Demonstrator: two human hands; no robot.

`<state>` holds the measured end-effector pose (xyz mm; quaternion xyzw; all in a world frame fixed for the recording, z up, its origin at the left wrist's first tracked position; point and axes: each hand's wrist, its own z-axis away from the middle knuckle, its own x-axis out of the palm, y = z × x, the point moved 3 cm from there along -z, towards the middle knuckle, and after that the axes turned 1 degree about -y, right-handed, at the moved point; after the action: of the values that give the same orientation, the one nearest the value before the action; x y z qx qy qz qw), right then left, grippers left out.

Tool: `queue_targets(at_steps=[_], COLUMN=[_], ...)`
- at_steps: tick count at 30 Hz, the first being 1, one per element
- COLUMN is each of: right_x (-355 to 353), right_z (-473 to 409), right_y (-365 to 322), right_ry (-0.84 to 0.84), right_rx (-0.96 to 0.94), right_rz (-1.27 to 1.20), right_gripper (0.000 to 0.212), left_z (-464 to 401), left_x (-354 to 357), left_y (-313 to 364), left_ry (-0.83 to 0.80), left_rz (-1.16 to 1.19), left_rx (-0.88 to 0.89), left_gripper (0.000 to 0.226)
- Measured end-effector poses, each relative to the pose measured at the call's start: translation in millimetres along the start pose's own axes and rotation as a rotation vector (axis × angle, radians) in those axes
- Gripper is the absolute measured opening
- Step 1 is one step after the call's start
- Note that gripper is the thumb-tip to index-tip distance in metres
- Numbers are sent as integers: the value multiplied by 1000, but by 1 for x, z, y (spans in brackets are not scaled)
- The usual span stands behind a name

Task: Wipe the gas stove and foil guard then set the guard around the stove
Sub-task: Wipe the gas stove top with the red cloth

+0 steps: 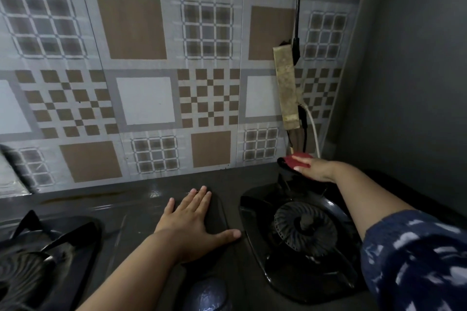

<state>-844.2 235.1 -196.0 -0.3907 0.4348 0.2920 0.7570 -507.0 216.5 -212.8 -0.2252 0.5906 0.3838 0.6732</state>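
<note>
Stove top: the dark gas stove fills the lower frame, its surface glossy with a few light glints near the back edge.
Right burner: a black ring burner sits in its pan support, right under the reaching right forearm.
Left burner: a second burner shows at the lower left corner, partly cut off by the frame.
Left hand: the left hand lies flat, palm down, on the stove between the two burners, fingers spread wide and holding nothing.
Right hand: the right hand stretches to the far right back corner, fingers pressed down on a red cloth against the stove's rear edge.
Sleeve: a dark blue patterned sleeve covers the right upper arm.
Wall: a tiled wall in brown, grey and white squares rises straight behind the stove.
Fitting: a grimy yellowish strip hangs on the tiles, with a black cable above and a white cord trailing below.
Side wall: a plain grey wall closes in the right.
Foil guard: a shiny edge at far left could be it; I cannot tell.
</note>
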Motion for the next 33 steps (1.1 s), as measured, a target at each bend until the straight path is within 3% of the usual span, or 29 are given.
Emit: queue_targets(at_steps=[9, 12, 18, 25, 33], right_x=[-30, -42, -36, 28, 144], right_z=[27, 49, 101, 139, 160], right_y=[15, 3, -60, -153, -231], right_ry=[302, 353, 353, 275, 235], right_rx=[76, -44, -285, -429, -335], right_rz=[-57, -89, -149, -100, -66], right_gripper=[41, 42, 46, 49, 46], left_z=[1, 0, 4, 47, 116], left_x=[-1, -2, -10, -21, -45], left_y=[1, 2, 5, -39, -118], left_ry=[-26, -42, -48, 42, 185], left_rz=[14, 16, 24, -57, -55], left_rx=[-9, -10, 31, 30, 34], left_gripper=[133, 135, 115, 86, 62])
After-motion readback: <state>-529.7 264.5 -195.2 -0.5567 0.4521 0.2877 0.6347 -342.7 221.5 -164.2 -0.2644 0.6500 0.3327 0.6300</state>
